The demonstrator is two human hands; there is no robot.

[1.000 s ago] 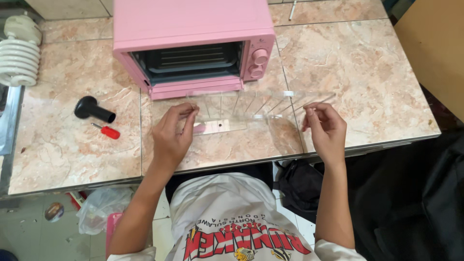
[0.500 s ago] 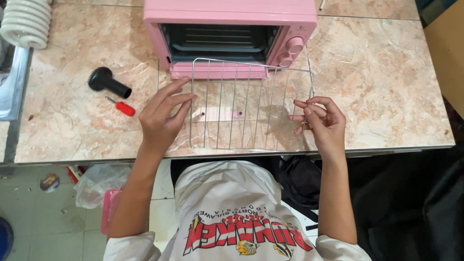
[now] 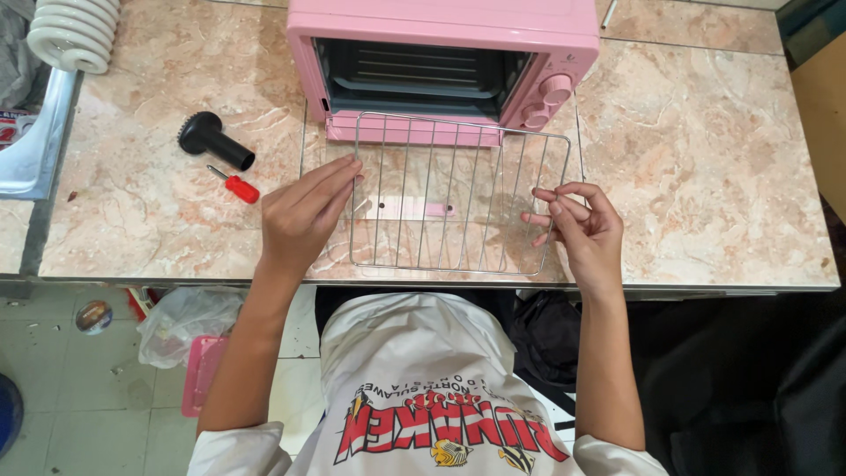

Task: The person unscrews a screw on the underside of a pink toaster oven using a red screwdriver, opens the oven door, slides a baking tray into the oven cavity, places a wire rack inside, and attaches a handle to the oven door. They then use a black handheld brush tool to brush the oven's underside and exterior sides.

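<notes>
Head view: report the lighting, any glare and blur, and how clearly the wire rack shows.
Head view: even, soft light with faint shadows only. The marble tabletop shows a mild sheen but no harsh glare. Everything is sharp, with no motion blur. The thin wires of the wire rack read clearly between the left hand and right hand. The pink oven has a dark interior.

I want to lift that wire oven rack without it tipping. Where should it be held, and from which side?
Grip the wire rack by its two short side rails, one from each side. It is wide, flat and springy, so opposite edges probably balance it best. The left hand and right hand already sit at those rails, in front of the pink oven.
</notes>
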